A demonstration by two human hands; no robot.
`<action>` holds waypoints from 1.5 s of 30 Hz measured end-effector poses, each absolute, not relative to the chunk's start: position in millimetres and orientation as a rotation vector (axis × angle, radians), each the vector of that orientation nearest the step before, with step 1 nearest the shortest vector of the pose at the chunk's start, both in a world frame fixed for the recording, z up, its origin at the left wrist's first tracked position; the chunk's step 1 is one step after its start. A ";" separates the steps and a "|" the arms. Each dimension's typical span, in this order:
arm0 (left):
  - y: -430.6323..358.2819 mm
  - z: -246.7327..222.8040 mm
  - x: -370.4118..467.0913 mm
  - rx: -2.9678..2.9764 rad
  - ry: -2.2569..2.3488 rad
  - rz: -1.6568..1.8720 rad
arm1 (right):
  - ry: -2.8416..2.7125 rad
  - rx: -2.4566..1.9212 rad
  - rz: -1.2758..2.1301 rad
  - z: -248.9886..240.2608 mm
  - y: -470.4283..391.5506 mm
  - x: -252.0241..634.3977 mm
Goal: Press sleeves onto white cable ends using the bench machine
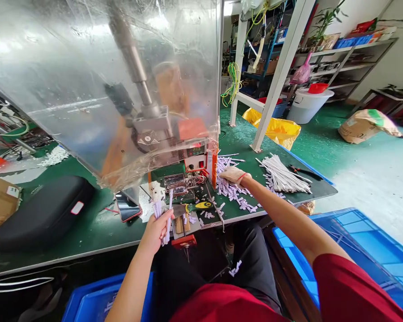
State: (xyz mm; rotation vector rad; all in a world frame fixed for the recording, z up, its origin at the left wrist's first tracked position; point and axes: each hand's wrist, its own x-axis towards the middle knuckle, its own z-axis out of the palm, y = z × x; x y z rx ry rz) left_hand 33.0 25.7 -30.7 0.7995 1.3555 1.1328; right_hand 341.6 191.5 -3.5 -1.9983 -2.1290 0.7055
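Note:
My bare left hand is closed around a small bundle of pale lavender strips, one of which stands up above the fingers. Just ahead of it lie the metal fixture under the machine and a scraper with a yellow-and-black handle. In a white knit glove, my right hand rests on a loose pile of lavender strips beside the orange upright. Its fingertips are too small and blurred among the strips to show whether they grip any.
A clear plastic guard hangs before the press rod. White strips and pliers lie at right. On the left are a phone and a black case. Blue crates stand below the bench.

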 end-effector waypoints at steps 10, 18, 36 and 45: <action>-12.8 -36.4 -1.6 0.702 1.359 1.226 | -1.401 -1.366 1.576 -4.6 63.0 351.7; -12.5 -35.2 10.5 0.607 1.265 1.298 | -1.471 -1.066 1.835 4.8 47.4 245.0; -23.5 -50.0 -1.0 0.570 1.290 1.292 | -1.223 -1.144 1.859 -40.9 80.0 189.2; -22.8 -39.3 0.9 0.744 1.326 1.203 | -1.312 -1.191 1.857 -39.4 81.4 191.8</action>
